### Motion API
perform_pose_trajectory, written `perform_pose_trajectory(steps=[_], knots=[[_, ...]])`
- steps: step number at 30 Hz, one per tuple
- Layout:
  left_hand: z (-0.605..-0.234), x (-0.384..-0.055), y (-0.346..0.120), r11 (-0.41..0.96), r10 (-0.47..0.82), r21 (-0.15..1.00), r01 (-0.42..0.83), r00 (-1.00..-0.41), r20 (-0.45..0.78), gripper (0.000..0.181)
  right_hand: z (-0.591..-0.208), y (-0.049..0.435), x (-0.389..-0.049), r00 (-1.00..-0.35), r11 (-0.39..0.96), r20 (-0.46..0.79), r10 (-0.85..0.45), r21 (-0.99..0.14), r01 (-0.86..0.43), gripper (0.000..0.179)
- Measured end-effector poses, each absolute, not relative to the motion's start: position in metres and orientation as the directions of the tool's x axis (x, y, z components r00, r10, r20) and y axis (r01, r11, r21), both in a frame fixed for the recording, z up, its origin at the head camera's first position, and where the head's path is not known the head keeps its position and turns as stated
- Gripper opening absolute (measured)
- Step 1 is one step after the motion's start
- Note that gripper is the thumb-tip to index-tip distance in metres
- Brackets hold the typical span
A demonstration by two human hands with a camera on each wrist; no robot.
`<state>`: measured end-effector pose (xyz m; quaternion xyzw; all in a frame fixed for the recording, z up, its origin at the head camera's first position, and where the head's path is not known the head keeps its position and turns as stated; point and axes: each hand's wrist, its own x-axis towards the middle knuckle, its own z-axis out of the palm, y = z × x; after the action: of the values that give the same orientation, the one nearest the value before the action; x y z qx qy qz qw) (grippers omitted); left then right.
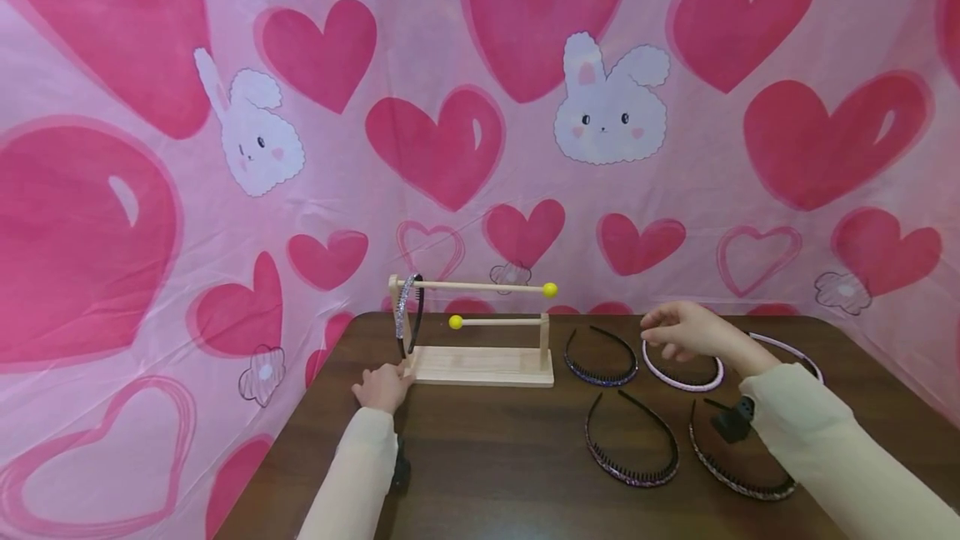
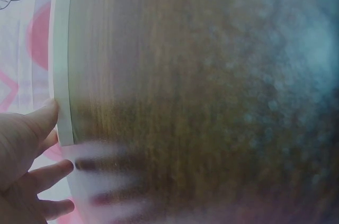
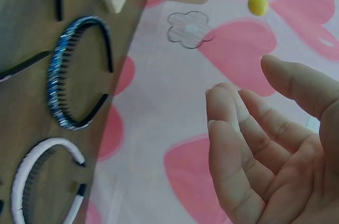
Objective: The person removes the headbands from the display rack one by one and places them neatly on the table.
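My left hand [image 1: 381,388] is at the left end of a wooden headband stand [image 1: 480,367], its thumb and a finger pinching the base [image 2: 62,75]. A silver glittery headband [image 1: 402,307] hangs on the stand's upper rod, near the left post. My right hand [image 1: 690,332] is raised over the table's back edge with loosely bent fingers and nothing in them. Below it lies a pale pink headband [image 1: 686,387]. To its left is a blue sequined headband [image 1: 600,380], also seen in the right wrist view.
Nearer me lie a purple glittery headband [image 1: 633,480] and a dark speckled headband [image 1: 750,488], partly behind the right wrist. A pale lilac headband [image 1: 791,348] is partly covered by the right arm. Yellow balls [image 1: 550,290] cap the stand's rods. A heart-patterned cloth [image 1: 450,32] hangs behind.
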<state>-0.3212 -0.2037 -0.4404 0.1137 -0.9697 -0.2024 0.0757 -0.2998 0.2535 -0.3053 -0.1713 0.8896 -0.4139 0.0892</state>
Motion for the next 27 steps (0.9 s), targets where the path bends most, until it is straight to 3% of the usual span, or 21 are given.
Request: perform_pose_trajectory(steps=[7,27], knots=[[-0.439,-0.319,-0.203,0.895,-0.259,0.406,-0.185,-0.957,0.134,0.039,-0.286,0.235,-0.311,-0.917,0.526,0.049,-0.396,-0.806,-0.271,0.039],[-0.441,-0.320,-0.204,0.895,-0.251,0.410,-0.174,-0.958,0.140,0.041,-0.248,0.164,-0.337,-0.912,0.516,0.136,-0.387,-0.787,-0.337,0.039]])
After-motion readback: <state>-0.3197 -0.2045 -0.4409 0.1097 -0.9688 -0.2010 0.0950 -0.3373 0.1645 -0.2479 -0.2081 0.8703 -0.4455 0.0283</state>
